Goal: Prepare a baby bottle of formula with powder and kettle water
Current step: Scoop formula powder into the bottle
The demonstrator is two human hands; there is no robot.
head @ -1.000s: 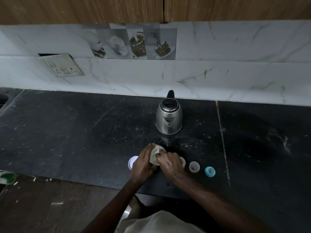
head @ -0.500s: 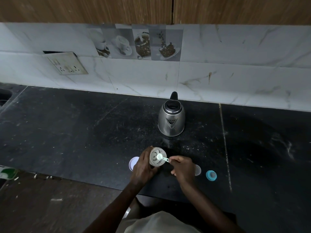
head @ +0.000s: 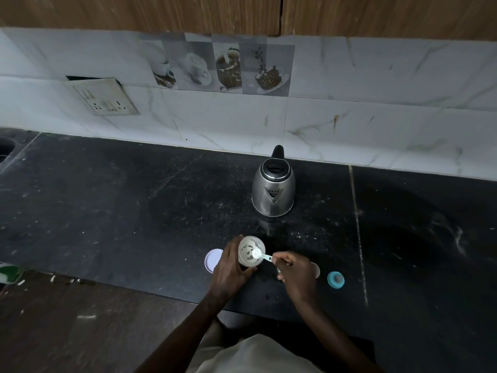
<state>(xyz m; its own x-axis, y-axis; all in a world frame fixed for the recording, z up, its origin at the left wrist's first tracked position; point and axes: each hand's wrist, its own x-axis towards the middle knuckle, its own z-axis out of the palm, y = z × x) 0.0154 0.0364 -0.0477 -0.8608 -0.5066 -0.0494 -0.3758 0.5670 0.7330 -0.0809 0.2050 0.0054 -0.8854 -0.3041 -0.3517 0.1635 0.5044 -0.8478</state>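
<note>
My left hand (head: 228,267) grips a small open powder container (head: 251,251) near the front edge of the black counter (head: 107,211). My right hand (head: 294,270) pinches the handle of a light blue scoop (head: 259,254) whose bowl, filled with white powder, sits over the container's mouth. The container's white lid (head: 213,260) lies flat just left of my left hand. A steel kettle (head: 273,192) stands behind, its spout toward me. A blue bottle cap with teat (head: 335,279) rests to the right. A clear piece (head: 316,269), mostly hidden behind my right hand, could be the bottle; I cannot tell.
A marble-tiled wall with a loose socket plate (head: 105,99) rises behind the counter. The counter's front edge runs just below my hands, with brown floor (head: 80,332) beyond it at lower left. A green item (head: 9,273) lies at the far left edge.
My right hand has drawn back from the container's mouth and now holds the scoop, filled with powder, above the opening. The left hand keeps its grip on the container.
</note>
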